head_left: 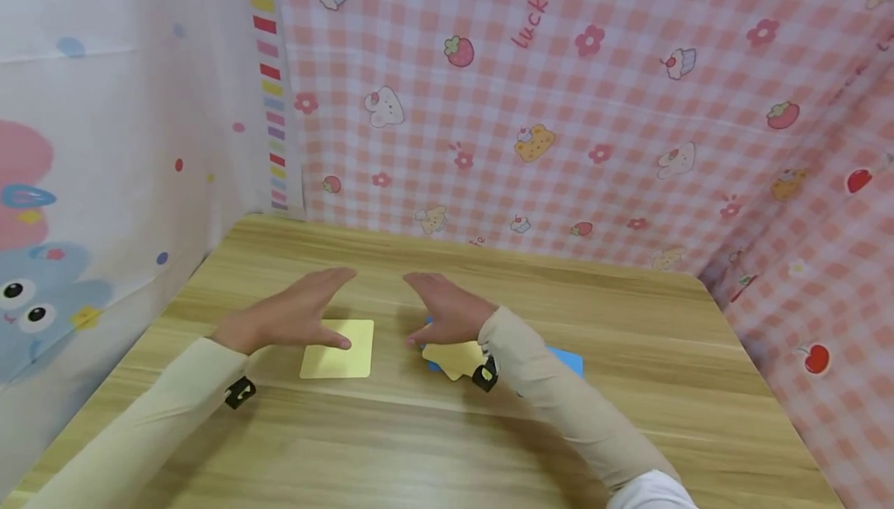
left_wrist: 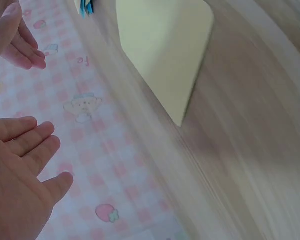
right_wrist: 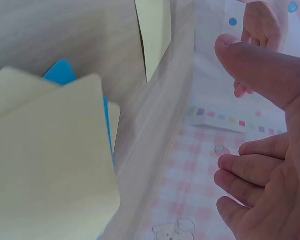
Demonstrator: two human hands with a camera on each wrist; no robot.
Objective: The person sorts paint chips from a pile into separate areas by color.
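Both hands hover over the wooden table, facing each other with a gap between them. My left hand [head_left: 296, 311] is above a single yellow square card [head_left: 335, 365], with its fingers stretched forward and thumb apart; it holds nothing. My right hand [head_left: 450, 309] has the same shape, above a loose pile of yellow cards [head_left: 457, 358] mixed with blue ones. In the right wrist view the pile's yellow top card [right_wrist: 54, 165] lies askew over a blue card [right_wrist: 60, 72]. The right hand and sleeve partly hide this pile in the head view.
More blue [head_left: 569, 361] shows to the right of the right forearm, partly covered by the sleeve. A pink checked cloth [head_left: 489, 105] hangs behind the wooden table [head_left: 391, 439]. Patterned cloths also hang at the left [head_left: 126, 144] and right sides.
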